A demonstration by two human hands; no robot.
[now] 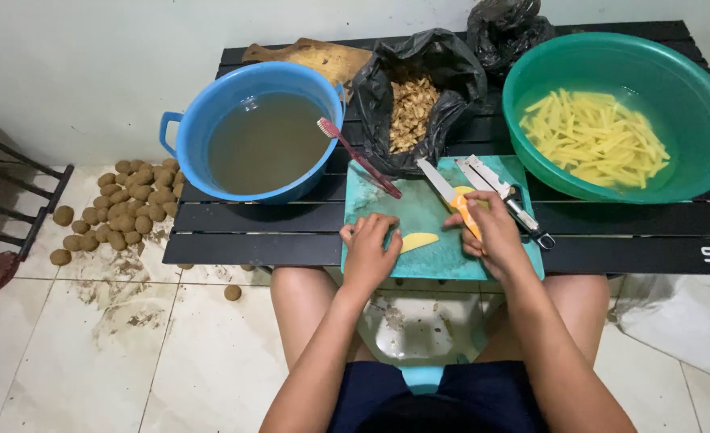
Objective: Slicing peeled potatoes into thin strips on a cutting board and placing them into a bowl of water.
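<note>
A pale yellow potato slice (416, 240) lies flat on the teal cutting board (443, 261), its long axis running roughly from 8 to 2 o'clock. The left hand (368, 250) sits at its 9 o'clock end, fingers curled down and pressing on the board, touching or just beside the slice's near tip. The right hand (493, 232) is at the slice's 3 o'clock side, closed around the orange handle of a knife (449, 195) whose blade points away toward 11 o'clock, above the slice and not yet on it. Both hands are close to the slice; the left is nearer.

Just beside the right hand, at its 1 o'clock, a metal peeler (505, 197) lies on the board. A red toothbrush (358, 157) leans from the blue basin (186, 132) of murky water down onto the board's far left corner. Beyond the board sits a black bag (451, 76) of peelings, and at 2 o'clock a green basin (691, 104) holds cut potato sticks in water. Unwashed potatoes (126, 208) are heaped on the floor, left of the black table (242, 232).
</note>
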